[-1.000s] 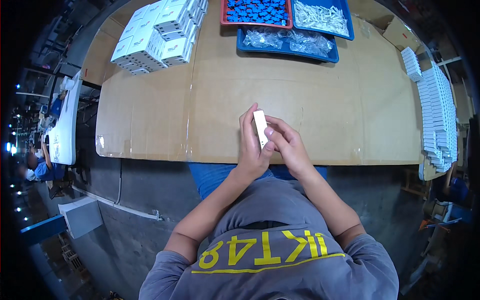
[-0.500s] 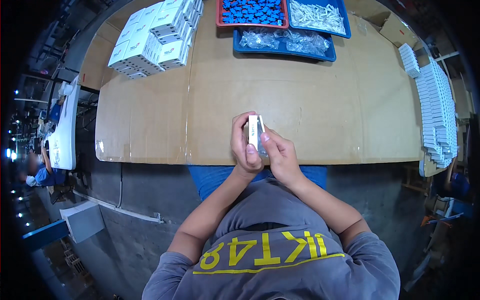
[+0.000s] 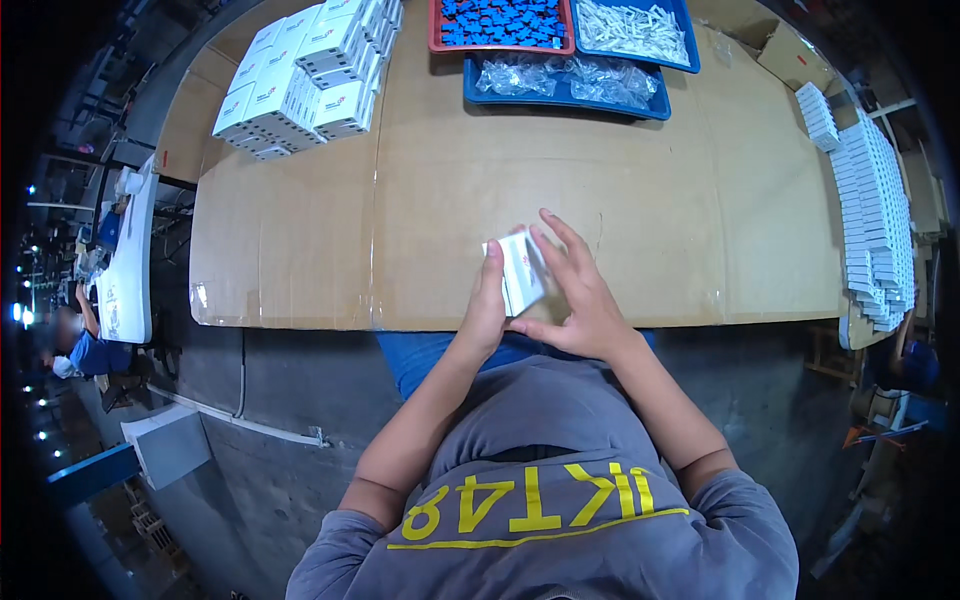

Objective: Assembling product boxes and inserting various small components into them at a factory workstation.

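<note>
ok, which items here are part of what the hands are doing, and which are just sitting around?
In hand:
small white box, held between left hand and right hand

Lying about:
stack of white boxes
red tray of blue parts
blue trays of clear bags
rows of flat white boxes

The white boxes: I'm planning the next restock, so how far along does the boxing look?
Done: a stack of closed white boxes sits far left on the cardboard-covered table. In hand: left hand and right hand hold one small white box. Left: the flat cartons at right and the trays of blue parts and bagged parts.
</note>
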`<action>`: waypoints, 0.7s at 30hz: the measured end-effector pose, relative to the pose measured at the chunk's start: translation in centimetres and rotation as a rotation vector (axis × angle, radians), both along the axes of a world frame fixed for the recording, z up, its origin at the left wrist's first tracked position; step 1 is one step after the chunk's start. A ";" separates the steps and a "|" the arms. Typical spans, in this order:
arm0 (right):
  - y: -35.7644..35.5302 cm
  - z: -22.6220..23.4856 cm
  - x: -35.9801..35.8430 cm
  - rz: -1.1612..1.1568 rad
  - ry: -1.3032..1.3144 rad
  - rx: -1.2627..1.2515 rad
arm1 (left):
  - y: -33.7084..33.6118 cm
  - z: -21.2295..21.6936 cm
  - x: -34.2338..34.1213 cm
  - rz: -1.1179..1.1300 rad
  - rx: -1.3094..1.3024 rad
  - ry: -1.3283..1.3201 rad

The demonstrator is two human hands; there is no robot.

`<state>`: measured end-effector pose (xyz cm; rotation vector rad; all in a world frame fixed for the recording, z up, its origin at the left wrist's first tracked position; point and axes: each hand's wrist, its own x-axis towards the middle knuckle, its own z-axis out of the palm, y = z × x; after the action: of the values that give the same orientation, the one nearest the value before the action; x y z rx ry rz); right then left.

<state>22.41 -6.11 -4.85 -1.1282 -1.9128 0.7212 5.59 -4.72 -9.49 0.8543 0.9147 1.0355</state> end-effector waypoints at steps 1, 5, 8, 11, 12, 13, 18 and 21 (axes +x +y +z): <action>0.1 0.2 0.1 0.014 -0.107 0.089 | -0.3 0.7 0.2 -0.062 -0.179 -0.083; 0.5 -1.9 0.8 0.167 -0.072 0.106 | -1.1 2.8 1.3 -0.138 -0.413 -0.208; 0.5 -2.4 0.7 0.161 -0.048 0.154 | -1.4 2.8 1.5 -0.128 -0.438 -0.181; 0.3 -3.1 0.7 0.164 0.029 0.159 | -1.5 2.9 1.4 -0.106 -0.462 -0.184; 0.2 -3.8 0.6 0.146 0.153 0.122 | -1.5 2.9 1.4 -0.097 -0.479 -0.204; 0.1 -4.1 0.5 0.129 0.277 0.084 | -1.5 3.0 1.5 -0.094 -0.481 -0.205; 0.3 -4.8 1.0 0.163 0.242 0.147 | -1.5 2.6 1.6 -0.097 -0.484 -0.208; -0.1 -6.0 0.2 0.074 0.452 0.035 | -1.2 1.9 1.5 -0.071 -0.560 -0.261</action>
<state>22.66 -6.19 -10.82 -0.7927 -1.5798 0.8938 7.06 -5.93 -7.62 0.2730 0.8813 0.7490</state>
